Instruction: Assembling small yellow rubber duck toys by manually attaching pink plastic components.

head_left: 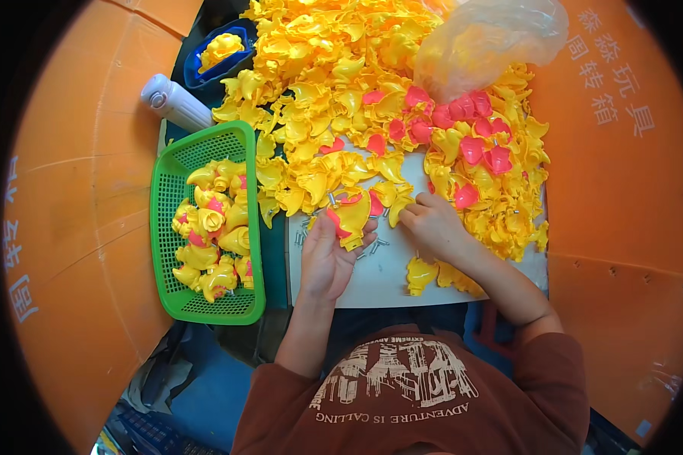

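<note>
Dead center on the white board (387,280), left hand (328,262) is clamped around a yellow duck half (354,216) with a pink beak; right hand (432,225), at 3 o'clock, pinches into the yellow pile (326,83), contents hidden.

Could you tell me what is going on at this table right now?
A person is putting together yellow toy ducks. The left hand holds a duck shell with a pink piece in it, while the right hand reaches into the pile of parts. A green basket holds assembled ducks.
</note>
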{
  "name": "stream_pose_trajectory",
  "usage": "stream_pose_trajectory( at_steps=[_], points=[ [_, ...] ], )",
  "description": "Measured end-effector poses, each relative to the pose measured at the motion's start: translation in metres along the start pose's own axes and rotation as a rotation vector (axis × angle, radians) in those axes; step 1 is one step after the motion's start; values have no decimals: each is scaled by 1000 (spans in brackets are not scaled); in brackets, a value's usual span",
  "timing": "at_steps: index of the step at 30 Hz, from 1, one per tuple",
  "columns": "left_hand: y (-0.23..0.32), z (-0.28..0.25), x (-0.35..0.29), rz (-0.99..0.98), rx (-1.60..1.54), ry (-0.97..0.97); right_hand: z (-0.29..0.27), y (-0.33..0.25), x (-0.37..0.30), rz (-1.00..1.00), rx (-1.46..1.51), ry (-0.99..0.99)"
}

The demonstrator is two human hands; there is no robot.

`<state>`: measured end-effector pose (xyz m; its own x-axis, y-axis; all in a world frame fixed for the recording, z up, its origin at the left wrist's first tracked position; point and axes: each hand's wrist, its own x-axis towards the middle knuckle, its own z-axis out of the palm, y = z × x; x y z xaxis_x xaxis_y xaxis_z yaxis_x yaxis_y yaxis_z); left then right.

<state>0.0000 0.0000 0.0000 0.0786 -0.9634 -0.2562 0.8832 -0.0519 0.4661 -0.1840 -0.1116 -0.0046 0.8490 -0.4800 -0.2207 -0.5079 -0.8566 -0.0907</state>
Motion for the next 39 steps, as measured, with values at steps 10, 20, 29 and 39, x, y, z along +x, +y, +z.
stream_pose_trajectory(
  at_steps=[10,20,29,39],
  points=[
    [-4,10,1,133,72,65,-9,-15,-3,-27,284,276],
    [0,10,0,153,56,91,-30,20,67,166,315,480],
    [24,-2,-2,258,2,143,-40,-6,113,-48,172,283],
    [33,-8,-3,262,-38,177,-41,26,117,-108,623,326]
  ],
)
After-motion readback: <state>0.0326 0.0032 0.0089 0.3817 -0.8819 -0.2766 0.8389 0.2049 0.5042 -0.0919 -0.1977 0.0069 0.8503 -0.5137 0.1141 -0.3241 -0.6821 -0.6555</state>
